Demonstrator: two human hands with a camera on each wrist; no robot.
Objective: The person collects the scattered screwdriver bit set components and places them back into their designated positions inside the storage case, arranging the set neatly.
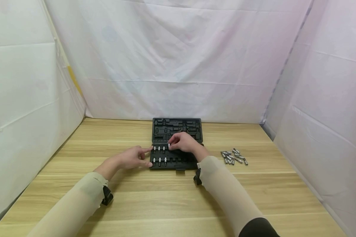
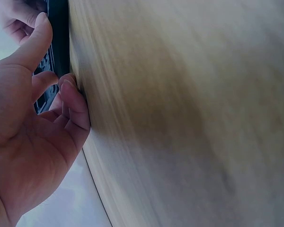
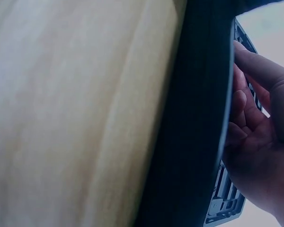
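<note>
In the head view a black tool case (image 1: 163,167) lies unfolded on the table, its moulded lid (image 1: 177,122) at the back. Three bit sockets (image 1: 159,149) stand in the back row at its left, and three more sockets (image 1: 160,160) in the front row. My right hand (image 1: 184,143) is over the case and pinches a small silver bit socket (image 1: 169,145) between thumb and fingertips, beside the back row. At the case's left edge rests my left hand (image 1: 132,158), thumb at the front corner and index finger stretched toward the hinge. The left wrist view shows its thumb (image 2: 38,40) straight against the case.
A loose pile of silver bit sockets (image 1: 233,156) lies on the wooden table (image 1: 154,204) to the right of the case. White sheeting (image 1: 178,65) hangs behind the table and on both sides. The case's front latch (image 1: 180,170) sticks out toward me.
</note>
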